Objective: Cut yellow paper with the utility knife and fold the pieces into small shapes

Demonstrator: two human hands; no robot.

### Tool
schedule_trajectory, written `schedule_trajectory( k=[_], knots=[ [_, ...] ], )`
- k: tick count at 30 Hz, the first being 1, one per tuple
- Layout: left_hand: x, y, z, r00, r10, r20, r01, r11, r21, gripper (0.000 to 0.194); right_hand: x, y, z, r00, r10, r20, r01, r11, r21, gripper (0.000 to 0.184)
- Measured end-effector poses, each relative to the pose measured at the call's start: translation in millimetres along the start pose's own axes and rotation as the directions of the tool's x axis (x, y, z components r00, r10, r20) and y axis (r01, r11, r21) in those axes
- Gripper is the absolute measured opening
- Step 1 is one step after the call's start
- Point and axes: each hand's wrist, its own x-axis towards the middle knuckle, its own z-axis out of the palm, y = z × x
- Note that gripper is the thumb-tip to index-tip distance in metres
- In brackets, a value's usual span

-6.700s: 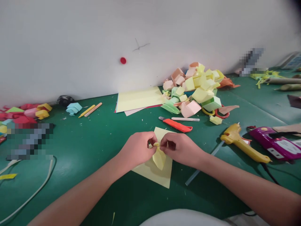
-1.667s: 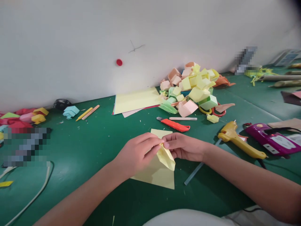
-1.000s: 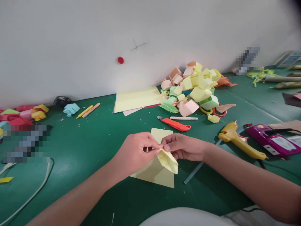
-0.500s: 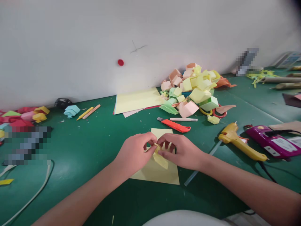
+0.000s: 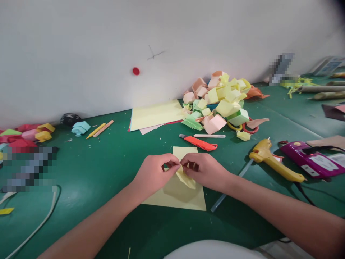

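Between my two hands is a small folded piece of yellow paper (image 5: 186, 178), pinched at its upper end. My left hand (image 5: 157, 172) grips it from the left with thumb and forefinger. From the right, my right hand (image 5: 203, 169) pinches the same spot, fingertips nearly touching those of the left. Under both hands lies a pale yellow sheet of paper (image 5: 185, 200) on the green table. Just beyond it rest an orange utility knife (image 5: 201, 142) and a slim white pen-like stick (image 5: 209, 136). My fingers partly cover the folded paper.
A heap of folded paper pieces (image 5: 223, 100) stands against the wall, with scissors (image 5: 250, 126) partly under it. On the right are a yellow glue gun (image 5: 275, 162) with a glue stick and a purple power strip (image 5: 312, 158). Flat coloured sheets (image 5: 156, 115) lie at the back.
My fingertips have come closer together on the folded yellow paper, and its lower end has swung slightly to the right. The view has shifted a little.
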Motion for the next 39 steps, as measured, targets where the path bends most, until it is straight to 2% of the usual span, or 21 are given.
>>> schedule_trajectory(
  k=[4,11,15,25,28,34,39],
  knots=[
    [0,1,0.6,1.0,-0.012,0.008,0.013,0.998,-0.054,0.015,1,0,0,1.0,0.003,-0.017,-0.004,1.0,-0.026,0.014],
    [-2,8,-6.5,0.999,0.013,0.048,-0.012,1.0,-0.016,0.022,1,1,-2,0.996,0.091,-0.014,-0.09,0.995,0.031,0.008],
    [-4,12,-7.4,0.997,0.046,0.067,-0.046,0.999,-0.005,0.024,2,2,-3,0.996,0.087,-0.006,-0.086,0.994,0.065,0.008],
    [-4,12,-4.9,0.996,-0.019,0.09,0.029,0.993,-0.112,0.022,2,2,0,0.996,0.088,-0.02,-0.089,0.996,-0.01,0.015],
    [-3,13,1.2,0.998,-0.033,0.056,0.037,0.997,-0.07,0.019,2,1,1,0.997,0.077,-0.027,-0.078,0.996,-0.047,0.015],
    [1,11,9.6,0.998,-0.044,-0.052,0.052,0.985,0.167,0.012,2,-2,3,0.998,0.066,-0.011,-0.067,0.989,-0.131,0.017],
    [0,10,8.3,0.998,-0.033,-0.06,0.039,0.994,0.102,0.012,0,-3,3,0.999,0.047,-0.006,-0.047,0.988,-0.148,0.004]
  ],
)
